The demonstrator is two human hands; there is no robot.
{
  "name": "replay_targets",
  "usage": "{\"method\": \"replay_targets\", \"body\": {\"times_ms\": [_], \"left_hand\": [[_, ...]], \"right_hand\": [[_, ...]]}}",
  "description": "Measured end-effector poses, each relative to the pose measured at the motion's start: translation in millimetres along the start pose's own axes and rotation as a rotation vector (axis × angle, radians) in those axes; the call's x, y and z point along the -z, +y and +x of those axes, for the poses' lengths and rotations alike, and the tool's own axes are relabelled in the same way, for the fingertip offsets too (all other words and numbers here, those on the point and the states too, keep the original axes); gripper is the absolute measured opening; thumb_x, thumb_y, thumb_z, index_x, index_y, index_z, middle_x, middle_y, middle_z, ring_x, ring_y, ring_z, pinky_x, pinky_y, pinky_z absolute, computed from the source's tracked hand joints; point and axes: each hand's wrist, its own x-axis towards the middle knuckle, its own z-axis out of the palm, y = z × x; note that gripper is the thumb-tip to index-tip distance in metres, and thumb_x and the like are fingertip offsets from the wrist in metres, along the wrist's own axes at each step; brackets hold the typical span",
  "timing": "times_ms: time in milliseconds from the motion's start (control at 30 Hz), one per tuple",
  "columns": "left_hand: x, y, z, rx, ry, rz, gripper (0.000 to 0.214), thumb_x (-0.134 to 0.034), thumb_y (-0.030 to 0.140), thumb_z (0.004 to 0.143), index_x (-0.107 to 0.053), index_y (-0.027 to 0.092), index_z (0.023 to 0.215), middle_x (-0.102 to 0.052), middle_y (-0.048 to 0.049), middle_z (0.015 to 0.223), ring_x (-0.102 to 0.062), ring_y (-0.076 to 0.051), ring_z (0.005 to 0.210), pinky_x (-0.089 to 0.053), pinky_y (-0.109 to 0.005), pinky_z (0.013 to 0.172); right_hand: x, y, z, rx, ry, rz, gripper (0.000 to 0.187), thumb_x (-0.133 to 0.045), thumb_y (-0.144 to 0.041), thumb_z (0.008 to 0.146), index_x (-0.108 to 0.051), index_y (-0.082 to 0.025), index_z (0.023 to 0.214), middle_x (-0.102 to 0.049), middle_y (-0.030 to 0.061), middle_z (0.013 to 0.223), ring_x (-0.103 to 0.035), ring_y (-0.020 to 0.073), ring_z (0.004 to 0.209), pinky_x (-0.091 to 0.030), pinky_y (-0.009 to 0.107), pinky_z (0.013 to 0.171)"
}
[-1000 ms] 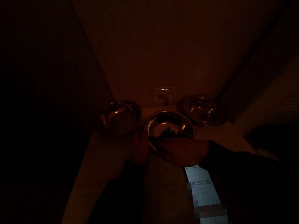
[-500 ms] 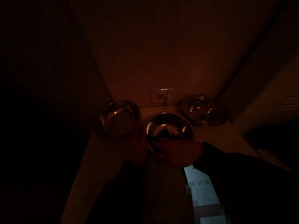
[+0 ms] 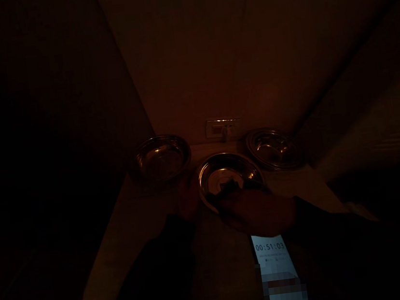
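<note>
The light is very dim. A shiny metal bowl (image 3: 219,158) sits in the middle of the table. My right hand (image 3: 254,210) reaches over its near rim, fingers closed on a dark, cloth-like piece (image 3: 229,184) inside the bowl. Exact edges of that piece are lost in shadow. Close by the bowl's left side is my left hand (image 3: 188,197); its fingers are too dark to make out, and whether they touch the rim is unclear.
Another metal bowl (image 3: 161,162) stands at the back left, and stacked-looking metal dishes (image 3: 275,149) at the back right. A lit phone (image 3: 274,253) showing a timer lies on the wooden table (image 3: 103,283). Behind is a wall socket (image 3: 222,127) with a plug.
My right hand has shifted slightly right and towards me, showing more of the bowl's inside. The dark piece has moved with it. The whole view has drifted a little.
</note>
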Motion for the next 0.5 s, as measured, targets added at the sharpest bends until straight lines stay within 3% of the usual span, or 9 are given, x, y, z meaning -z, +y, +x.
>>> {"method": "replay_targets", "body": {"times_ms": [200,500], "left_hand": [[0.7,1.7,-0.8,0.015,-0.018,0.08,0.039,-0.041,0.041,0.088,-0.069,0.014,0.096,-0.073,-0.0079,0.098,-0.064,-0.022,0.092,-0.047,-0.034,0.085],[-1.0,-2.8,-2.9,-0.006,-0.041,0.036,0.038,-0.042,0.037,0.089,-0.065,0.015,0.111,-0.069,-0.0092,0.115,-0.061,-0.022,0.108,-0.044,-0.035,0.096]], "right_hand": [[-4.8,-2.1,5.1,-0.062,0.039,-0.006,0.037,-0.04,-0.033,0.093,-0.056,-0.012,0.12,-0.066,0.0159,0.111,-0.063,0.0252,0.1,-0.046,0.033,0.082],[-5.5,0.3,10.6,-0.086,0.066,0.054,0.035,-0.041,-0.033,0.093,-0.056,-0.014,0.119,-0.066,0.0152,0.111,-0.064,0.0243,0.096,-0.046,0.032,0.08]]}}
